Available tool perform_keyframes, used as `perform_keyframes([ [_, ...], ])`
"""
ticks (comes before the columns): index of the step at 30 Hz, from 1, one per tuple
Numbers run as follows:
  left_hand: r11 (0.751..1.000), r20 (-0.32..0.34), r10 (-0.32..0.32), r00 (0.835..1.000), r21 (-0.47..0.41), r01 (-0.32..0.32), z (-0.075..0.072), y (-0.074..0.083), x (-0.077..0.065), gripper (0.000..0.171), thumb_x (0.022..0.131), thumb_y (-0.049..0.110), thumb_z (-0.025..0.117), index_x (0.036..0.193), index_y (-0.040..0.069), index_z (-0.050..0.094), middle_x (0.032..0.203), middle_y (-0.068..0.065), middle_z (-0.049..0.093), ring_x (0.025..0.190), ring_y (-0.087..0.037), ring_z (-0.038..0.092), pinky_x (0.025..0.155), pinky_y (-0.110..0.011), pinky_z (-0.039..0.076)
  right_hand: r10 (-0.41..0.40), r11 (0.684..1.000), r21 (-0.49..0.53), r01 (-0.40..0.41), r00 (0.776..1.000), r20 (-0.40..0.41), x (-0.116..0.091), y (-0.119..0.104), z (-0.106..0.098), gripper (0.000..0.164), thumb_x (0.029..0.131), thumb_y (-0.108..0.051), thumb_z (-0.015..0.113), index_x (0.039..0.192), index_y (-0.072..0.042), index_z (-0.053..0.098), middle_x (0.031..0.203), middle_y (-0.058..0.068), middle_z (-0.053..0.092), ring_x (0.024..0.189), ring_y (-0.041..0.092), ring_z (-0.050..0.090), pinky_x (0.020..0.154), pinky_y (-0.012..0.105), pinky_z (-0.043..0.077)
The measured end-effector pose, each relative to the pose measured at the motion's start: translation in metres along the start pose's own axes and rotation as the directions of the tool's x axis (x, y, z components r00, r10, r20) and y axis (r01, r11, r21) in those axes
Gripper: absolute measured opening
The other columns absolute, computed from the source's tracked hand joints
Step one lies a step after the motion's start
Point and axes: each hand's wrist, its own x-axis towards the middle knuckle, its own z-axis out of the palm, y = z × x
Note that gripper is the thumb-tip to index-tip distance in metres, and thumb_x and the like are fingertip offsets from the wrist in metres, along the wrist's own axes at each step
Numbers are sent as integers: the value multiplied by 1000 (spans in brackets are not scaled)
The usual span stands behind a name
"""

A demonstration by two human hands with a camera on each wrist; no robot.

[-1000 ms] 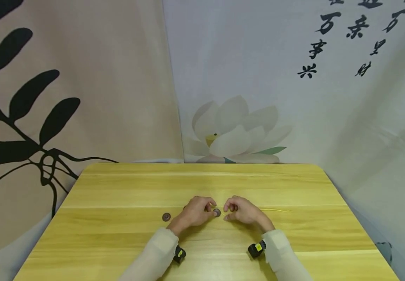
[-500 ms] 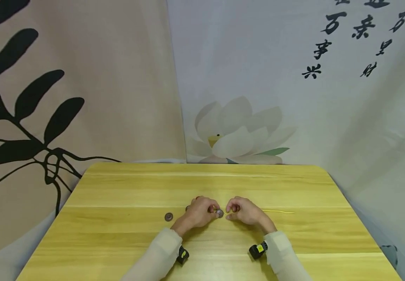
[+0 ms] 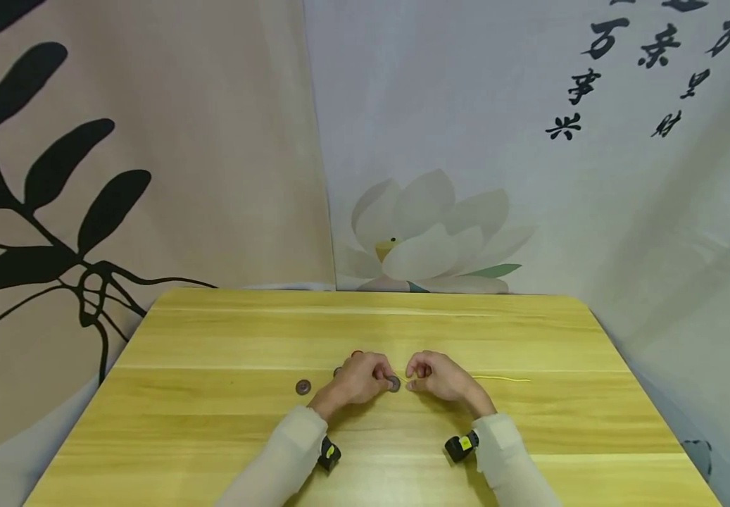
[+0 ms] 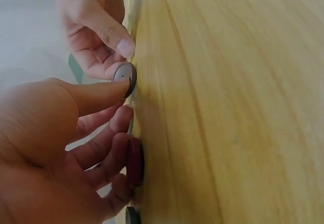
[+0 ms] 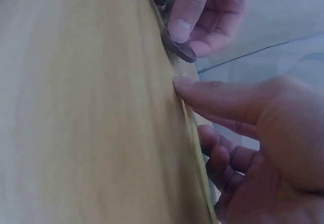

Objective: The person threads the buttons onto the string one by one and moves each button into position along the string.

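My left hand (image 3: 357, 379) pinches a round dark grey-brown button (image 3: 393, 384) between thumb and fingers. In the left wrist view the button (image 4: 124, 76) is held on edge, its face with small holes partly covered by the thumb. My right hand (image 3: 442, 377) pinches a thin yellow string (image 3: 504, 378) close to the button. A short piece of the string runs between the two hands, and a longer part trails to the right across the table. Whether the string passes through a hole cannot be told.
One dark button (image 3: 303, 387) lies left of my left hand on the wooden table (image 3: 212, 436). A red button (image 4: 135, 163) and another dark button (image 4: 132, 215) lie beside that hand, partly hidden. A printed curtain (image 3: 225, 141) hangs behind the table.
The hands stay almost in place, with the button still pinched. A bit more yellow string now shows between the hands, slanting up toward the left fingers. The head view has shifted slightly.
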Motion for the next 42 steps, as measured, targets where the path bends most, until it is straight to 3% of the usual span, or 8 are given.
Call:
perform_keyframes([
  [21, 999, -43, -25, 999, -49, 23, 0, 1, -2, 11, 85, 7, 76, 82, 9, 66, 73, 4, 58, 66, -7, 51, 61, -22, 43, 1, 999, -34, -3, 1000, -31, -2, -2, 5, 4, 90, -5, 71, 87, -7, 68, 81, -2, 52, 74, 12, 48, 65, 24, 40],
  [26, 998, -46, -35, 998, -54, 33, 0, 0, -1, 11, 85, 8, 76, 82, 10, 66, 73, 4, 59, 66, -8, 51, 62, -23, 43, -5, 999, -39, 4, 999, -40, -4, -3, 5, 9, 90, -1, 67, 86, -9, 68, 82, -2, 54, 74, 11, 49, 66, 23, 42],
  [36, 997, -62, -30, 998, -79, 25, 0, 0, 1, 11, 85, 6, 76, 81, 10, 66, 73, 3, 59, 66, -8, 51, 61, -22, 44, -7, 1000, 23, 8, 998, -64, -4, -1, 2, 13, 93, 1, 61, 89, -10, 66, 84, -2, 61, 76, 11, 52, 68, 24, 44],
  [42, 996, -67, -18, 998, -94, 12, 0, -2, 0, 10, 84, 4, 75, 82, 8, 66, 73, 3, 59, 67, -8, 51, 62, -22, 44, 3, 997, 82, 5, 995, -99, -5, -1, 4, 7, 96, -6, 62, 91, -8, 65, 85, -1, 63, 77, 11, 55, 69, 25, 46],
])
